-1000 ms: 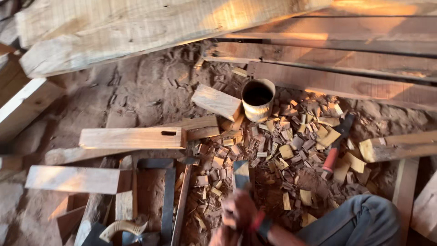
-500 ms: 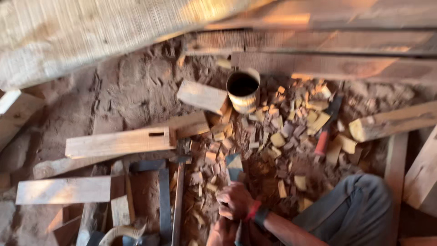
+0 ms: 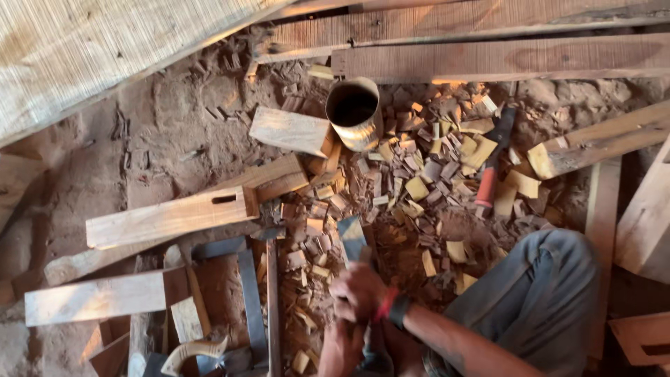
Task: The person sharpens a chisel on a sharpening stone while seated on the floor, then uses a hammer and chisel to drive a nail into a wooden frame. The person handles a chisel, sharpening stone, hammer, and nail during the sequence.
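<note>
The right hand [image 3: 357,292] sits low in the view with its fingers [image 3: 342,301] curled closed, forearm running in from the lower right. The left hand [image 3: 340,349] lies just below it, also curled, at the bottom edge, partly cut off.

Your right hand [image 3: 357,292] grips a handle whose flat blade [image 3: 352,239] points up over the chips [image 3: 419,188]. Your left hand [image 3: 340,348] sits just below it, low in view; its grip you cannot make out. A tin [image 3: 354,113] stands among the chips beside a block [image 3: 289,131]. A red-handled tool [image 3: 490,167] lies to the right. A mortised beam [image 3: 171,218] lies to the left.
</note>
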